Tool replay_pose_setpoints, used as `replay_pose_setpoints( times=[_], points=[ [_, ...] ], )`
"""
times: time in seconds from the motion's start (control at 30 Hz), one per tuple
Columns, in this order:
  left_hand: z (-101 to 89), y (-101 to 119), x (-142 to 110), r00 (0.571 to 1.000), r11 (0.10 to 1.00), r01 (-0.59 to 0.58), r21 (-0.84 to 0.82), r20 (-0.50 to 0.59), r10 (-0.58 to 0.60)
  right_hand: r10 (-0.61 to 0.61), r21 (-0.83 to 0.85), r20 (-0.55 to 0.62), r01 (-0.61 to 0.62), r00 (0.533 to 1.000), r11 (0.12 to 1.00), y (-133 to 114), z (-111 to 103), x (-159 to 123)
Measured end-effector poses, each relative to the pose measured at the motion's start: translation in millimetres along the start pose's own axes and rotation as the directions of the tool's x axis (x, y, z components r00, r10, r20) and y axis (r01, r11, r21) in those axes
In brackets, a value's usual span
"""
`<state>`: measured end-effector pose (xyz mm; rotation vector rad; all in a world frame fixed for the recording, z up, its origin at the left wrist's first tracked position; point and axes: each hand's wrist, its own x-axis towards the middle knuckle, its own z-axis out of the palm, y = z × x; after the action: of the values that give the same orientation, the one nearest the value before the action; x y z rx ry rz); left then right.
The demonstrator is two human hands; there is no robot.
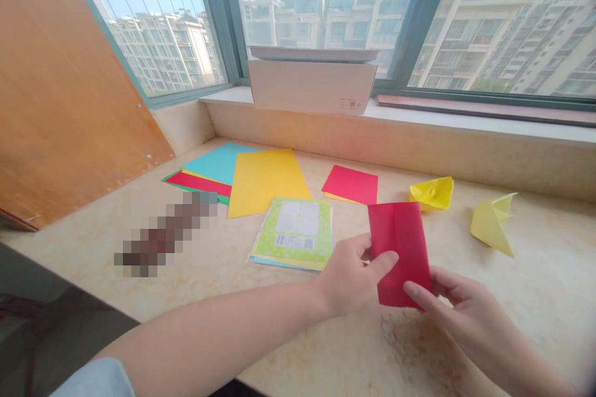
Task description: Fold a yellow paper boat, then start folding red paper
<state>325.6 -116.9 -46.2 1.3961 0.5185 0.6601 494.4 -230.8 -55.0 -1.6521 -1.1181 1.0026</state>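
Note:
A folded piece of red paper (401,242) is held upright above the counter, between both hands. My left hand (354,273) pinches its left edge, thumb across the front face. At the lower right corner my right hand (459,304) grips it, thumb in front and fingers behind. A faint vertical crease shows on the paper. Just left of my left hand lies a green dotted packet of paper (298,223) with a white label. Beyond the held paper rest a red square sheet (351,184) over a yellow one and a folded yellow paper boat (432,193).
A pale yellow folded paper shape (493,223) stands at the right. Yellow (265,180), blue (214,161) and red sheets overlap at the back left. A blurred-out item (167,236) lies left on the marble counter (218,285). A white box (311,84) sits on the windowsill.

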Motion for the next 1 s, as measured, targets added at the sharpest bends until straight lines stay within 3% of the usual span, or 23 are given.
replay_pose_setpoints(
  times=[0.17,0.33,0.53,0.63,0.77,0.83,1.0],
  points=[
    [-0.7,-4,-3,0.991,0.999,0.023,0.040,0.129,-0.028,-0.022,0.047,0.059,0.019,0.998,0.999,-2,2,-3],
    [-2.2,-4,-2,0.991,0.995,0.075,0.058,0.106,-0.081,-0.058,0.015,0.027,0.057,0.998,0.998,-7,2,-5],
    [-7.1,-3,-5,0.911,0.988,0.149,0.051,0.381,-0.157,-0.091,0.092,-0.143,0.105,0.985,0.990,-6,-17,0],
    [-7.1,-3,-4,0.912,0.987,0.146,0.061,0.378,-0.158,-0.092,0.106,-0.225,0.118,0.970,0.987,-6,-17,2],
    [-7.3,-4,-1,0.917,0.984,0.168,0.052,0.357,-0.175,-0.053,0.231,-0.187,0.096,0.981,0.968,-5,-15,3],
    [-8.7,-3,-1,0.914,0.984,0.118,0.134,0.372,-0.160,-0.042,0.274,-0.175,0.089,0.984,0.958,-5,-16,3],
    [-10.9,2,-3,0.905,0.957,0.032,0.287,0.398,-0.149,-0.036,0.251,-0.277,0.109,0.960,0.962,-5,-25,6]
  ],
)
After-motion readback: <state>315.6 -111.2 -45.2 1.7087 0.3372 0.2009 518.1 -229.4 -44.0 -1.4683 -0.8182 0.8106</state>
